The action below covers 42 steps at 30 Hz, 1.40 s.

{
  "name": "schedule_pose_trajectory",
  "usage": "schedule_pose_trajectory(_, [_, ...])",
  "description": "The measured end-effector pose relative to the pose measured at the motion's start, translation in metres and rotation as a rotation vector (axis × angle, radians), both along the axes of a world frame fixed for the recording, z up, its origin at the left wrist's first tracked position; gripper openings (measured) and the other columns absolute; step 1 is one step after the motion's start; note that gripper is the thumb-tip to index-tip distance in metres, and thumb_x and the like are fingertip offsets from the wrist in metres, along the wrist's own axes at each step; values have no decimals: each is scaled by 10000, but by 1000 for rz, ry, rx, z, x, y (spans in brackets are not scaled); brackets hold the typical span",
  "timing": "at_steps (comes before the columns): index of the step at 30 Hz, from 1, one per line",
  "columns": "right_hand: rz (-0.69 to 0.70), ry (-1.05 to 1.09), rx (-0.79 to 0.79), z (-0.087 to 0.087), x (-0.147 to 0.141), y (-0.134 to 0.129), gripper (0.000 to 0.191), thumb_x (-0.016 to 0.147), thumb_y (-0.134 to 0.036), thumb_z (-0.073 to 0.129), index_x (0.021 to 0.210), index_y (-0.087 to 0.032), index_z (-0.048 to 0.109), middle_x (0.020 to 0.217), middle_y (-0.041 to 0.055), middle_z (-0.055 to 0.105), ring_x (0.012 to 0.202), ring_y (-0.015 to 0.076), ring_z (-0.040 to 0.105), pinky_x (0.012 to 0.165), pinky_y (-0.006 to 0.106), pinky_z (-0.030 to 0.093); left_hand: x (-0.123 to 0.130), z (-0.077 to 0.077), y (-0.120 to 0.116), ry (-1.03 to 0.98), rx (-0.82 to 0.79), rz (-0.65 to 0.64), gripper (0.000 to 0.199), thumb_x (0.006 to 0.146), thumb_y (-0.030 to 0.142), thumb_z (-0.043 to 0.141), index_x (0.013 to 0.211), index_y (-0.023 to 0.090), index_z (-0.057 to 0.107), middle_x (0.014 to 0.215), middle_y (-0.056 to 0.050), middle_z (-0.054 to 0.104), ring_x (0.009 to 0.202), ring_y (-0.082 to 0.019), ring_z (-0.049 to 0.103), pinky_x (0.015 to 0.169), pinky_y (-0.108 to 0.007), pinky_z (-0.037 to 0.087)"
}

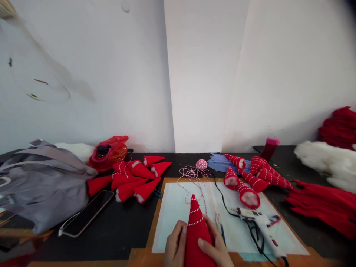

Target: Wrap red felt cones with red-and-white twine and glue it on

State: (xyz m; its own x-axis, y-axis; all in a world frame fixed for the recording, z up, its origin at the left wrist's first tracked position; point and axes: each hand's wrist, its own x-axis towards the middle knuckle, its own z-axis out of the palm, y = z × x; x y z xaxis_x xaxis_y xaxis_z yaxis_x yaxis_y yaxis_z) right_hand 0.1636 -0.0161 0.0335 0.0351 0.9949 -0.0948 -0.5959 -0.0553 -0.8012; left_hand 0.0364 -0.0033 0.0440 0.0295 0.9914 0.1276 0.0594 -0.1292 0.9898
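A red felt cone [197, 237] stands upright, tip away from me, between both hands at the bottom middle. Red-and-white twine [205, 202] winds around its upper part and trails back to a twine ball [201, 164]. My left hand [175, 243] presses the cone's left side with bent fingers, close to the lowest twine turn. On the other side, my right hand [216, 244] grips the cone, thumb across its front. Just right of it lie small scissors [218, 222] and a dark blue pen-like tool [223, 234] on white paper [172, 207].
A white glue gun [263, 226] with a black cord rests at right. Twine-wrapped cones [249, 196] lie behind it, plain red cones [139, 181] at left. A phone [87, 213], grey bag [52, 181], red felt strips [325, 205] and white stuffing [325, 163] lie around.
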Motion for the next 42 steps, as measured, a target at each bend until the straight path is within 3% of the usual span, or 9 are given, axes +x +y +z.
schedule_pose_trajectory(4, [90, 182, 50, -1, 0, 4, 519, 616, -472, 886, 1027, -277, 637, 876, 47, 755, 821, 282, 727, 758, 393, 554, -2, -1, -1, -11, -31, -32, 487, 890, 697, 455, 713, 250, 534, 626, -15, 553, 615, -200, 514, 565, -257, 451])
schedule_pose_trajectory(8, [-159, -100, 70, -7, -5, 5, 430, 732, -491, 822, 1071, -244, 725, 1099, 81, 739, 1037, 261, 664, 851, 303, 528, -2, -5, -1, -41, -57, -53, 451, 939, 628, 441, 746, 226, 513, 642, 11, 514, 616, -168, 492, 576, -237, 429])
schedule_pose_trajectory(11, [-311, -322, 91, -13, -9, 4, 420, 812, -541, 729, 1126, -263, 739, 1175, 88, 719, 1075, 273, 642, 840, 296, 524, -1, -7, 0, -26, -37, -32, 447, 946, 623, 433, 766, 221, 509, 657, 15, 513, 610, -163, 486, 577, -233, 421])
schedule_pose_trajectory(16, [-289, -391, 188, -12, -9, 1, 606, 625, -470, 872, 1179, -276, 723, 1177, 72, 721, 1109, 330, 628, 989, 371, 481, 2, -10, 0, -34, 0, -38, 423, 956, 590, 448, 774, 214, 518, 660, 17, 519, 610, -153, 488, 577, -223, 414])
schedule_pose_trajectory(19, [-211, -263, 110, -9, -4, 1, 629, 569, -409, 902, 1152, -259, 720, 1175, 72, 721, 1090, 321, 642, 962, 375, 496, 1, -11, -1, -35, -2, -51, 432, 955, 597, 443, 762, 214, 502, 661, 19, 496, 615, -151, 469, 575, -219, 407])
schedule_pose_trajectory(24, [28, 266, -51, -11, 1, 2, 544, 619, -415, 862, 1115, -283, 682, 1016, 74, 760, 964, 329, 712, 840, 439, 549, -2, -9, -2, -7, -27, -79, 431, 968, 590, 410, 770, 217, 498, 646, 24, 470, 619, -156, 468, 581, -220, 405])
schedule_pose_trajectory(33, [-214, -202, 37, -5, -5, 3, 438, 723, -610, 777, 1018, -286, 787, 1155, 62, 740, 1145, 283, 621, 1008, 350, 471, -1, -21, 1, 16, 61, -7, 411, 974, 568, 425, 779, 216, 506, 673, 12, 521, 617, -153, 496, 595, -224, 396])
schedule_pose_trajectory(38, [-136, 25, -22, -4, -6, -3, 611, 530, -414, 941, 1083, -254, 737, 1098, 80, 752, 965, 298, 701, 843, 374, 562, 2, -20, -1, 15, 82, -40, 385, 988, 534, 413, 790, 218, 509, 666, 18, 507, 611, -149, 480, 593, -227, 379])
schedule_pose_trajectory(42, [-60, 319, -127, -9, -3, -1, 594, 553, -352, 910, 1092, -250, 683, 1007, 75, 765, 884, 314, 724, 759, 413, 583, 2, -19, -2, 42, 60, -62, 432, 982, 567, 397, 748, 216, 492, 620, 37, 427, 564, -136, 406, 541, -227, 328])
